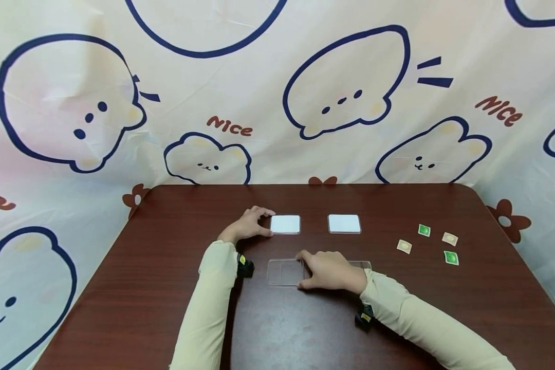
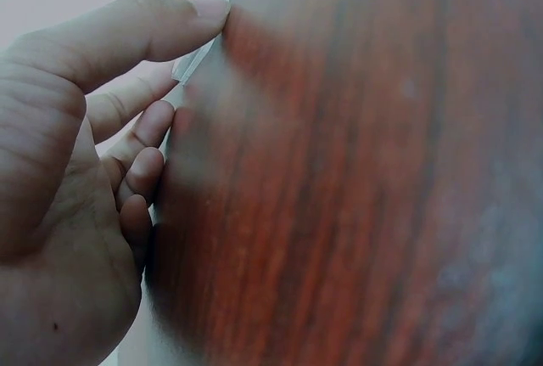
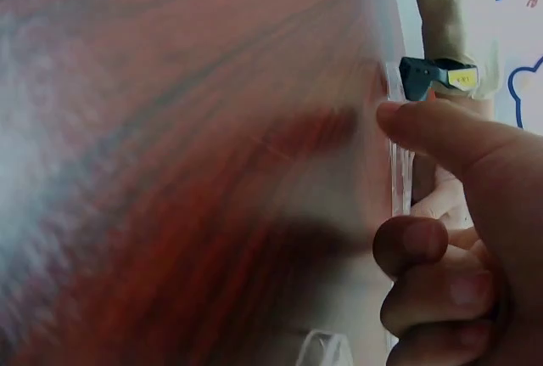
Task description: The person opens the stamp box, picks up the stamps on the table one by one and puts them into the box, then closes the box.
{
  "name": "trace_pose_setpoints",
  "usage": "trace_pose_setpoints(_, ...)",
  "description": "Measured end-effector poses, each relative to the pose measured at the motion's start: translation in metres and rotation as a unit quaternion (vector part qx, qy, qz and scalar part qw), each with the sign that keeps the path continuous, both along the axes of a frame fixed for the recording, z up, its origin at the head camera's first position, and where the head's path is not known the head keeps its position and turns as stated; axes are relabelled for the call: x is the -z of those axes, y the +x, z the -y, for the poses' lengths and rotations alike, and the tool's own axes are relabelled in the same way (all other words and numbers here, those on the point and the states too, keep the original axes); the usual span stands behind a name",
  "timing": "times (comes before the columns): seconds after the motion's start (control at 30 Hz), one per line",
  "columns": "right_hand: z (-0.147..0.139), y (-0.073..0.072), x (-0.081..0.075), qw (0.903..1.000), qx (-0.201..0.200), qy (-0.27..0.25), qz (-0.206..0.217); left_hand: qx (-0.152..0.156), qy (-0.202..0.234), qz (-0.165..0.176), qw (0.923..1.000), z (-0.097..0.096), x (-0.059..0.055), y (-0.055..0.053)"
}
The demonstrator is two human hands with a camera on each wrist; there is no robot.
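Note:
My left hand (image 1: 247, 224) holds the left end of a flat white rectangular case (image 1: 285, 224) with a clear rim, thumb at the near corner and a finger at the far one. In the left wrist view its thumb (image 2: 191, 26) presses on the clear edge. Nearer on the table, my right hand (image 1: 330, 270) grips the right end of a clear plastic lid (image 1: 282, 272) between thumb and forefinger, its other fingers curled in the right wrist view. A second clear piece (image 1: 363, 264) is mostly hidden behind that hand.
Another white case (image 1: 344, 224) lies right of the held one. Two small green squares (image 1: 424, 230) and two beige squares (image 1: 450, 238) are scattered on the right of the brown table (image 1: 166, 288). A printed curtain (image 1: 268, 92) hangs behind the table's far edge.

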State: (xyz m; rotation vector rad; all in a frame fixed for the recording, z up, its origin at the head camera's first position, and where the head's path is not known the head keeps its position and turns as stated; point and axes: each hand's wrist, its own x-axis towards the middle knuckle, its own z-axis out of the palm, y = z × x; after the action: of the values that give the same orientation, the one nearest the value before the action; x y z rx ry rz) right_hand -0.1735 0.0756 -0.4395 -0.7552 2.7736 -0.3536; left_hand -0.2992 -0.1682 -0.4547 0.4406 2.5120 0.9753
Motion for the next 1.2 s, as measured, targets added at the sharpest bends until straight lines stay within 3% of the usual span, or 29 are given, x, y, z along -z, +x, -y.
trace_pose_setpoints(0.27,0.003,0.004,0.000,0.9993,0.010,0.030,-0.020,-0.005,-0.003,0.002,1.0000,-0.001,0.001,-0.001)
trace_pose_setpoints(0.97,0.004,0.006,-0.002,0.9995,0.012,0.029,-0.002,-0.001,0.007,0.011,0.9999,0.001,0.001,-0.002)
trace_pose_setpoints(1.2,0.001,0.007,-0.010,0.9998,0.009,-0.014,0.007,-0.008,0.042,0.026,0.9987,0.003,-0.004,0.000)
